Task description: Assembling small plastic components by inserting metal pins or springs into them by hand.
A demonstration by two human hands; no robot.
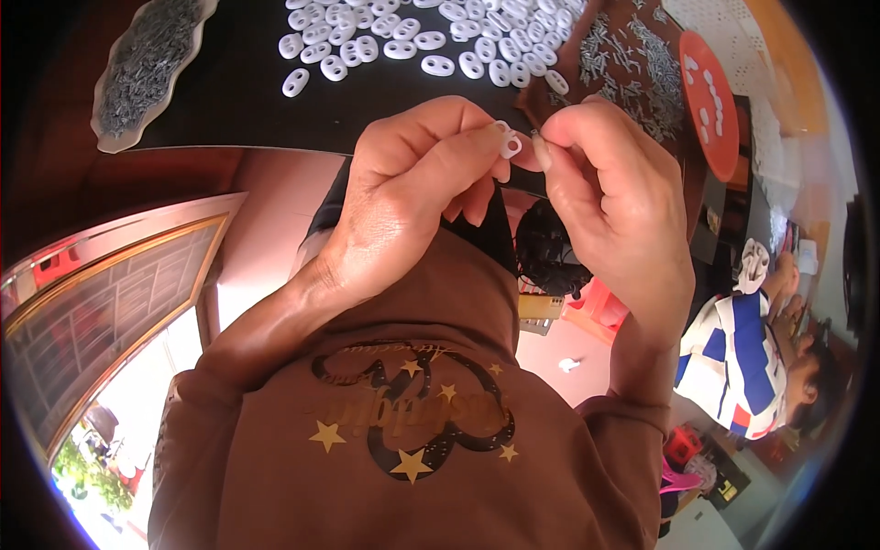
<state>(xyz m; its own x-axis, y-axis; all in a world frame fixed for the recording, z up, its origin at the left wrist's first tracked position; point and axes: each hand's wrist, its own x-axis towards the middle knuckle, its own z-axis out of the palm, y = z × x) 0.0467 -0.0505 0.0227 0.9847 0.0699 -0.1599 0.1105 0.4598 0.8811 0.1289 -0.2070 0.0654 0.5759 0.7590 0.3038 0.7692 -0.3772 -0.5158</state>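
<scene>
My left hand point(403, 188) pinches a small white plastic piece with round holes point(511, 144) between thumb and forefinger, in front of my chest by the table edge. Close beside it, the thumb and forefinger of my right hand point(623, 188) press together on a tiny metallic bit point(537, 135), too small to name. A narrow gap separates the two pinches. Beyond my hands, many loose white oval pieces with two holes point(401, 49) lie scattered over the dark table point(238, 101).
A pale, wavy-rimmed dish point(113, 144) full of small grey pieces stands at the far left. Small grey metal pieces point(632, 64) are strewn at the far right, beside a red plate point(720, 151) with several white pieces. Another person point(742, 362) sits off to the right.
</scene>
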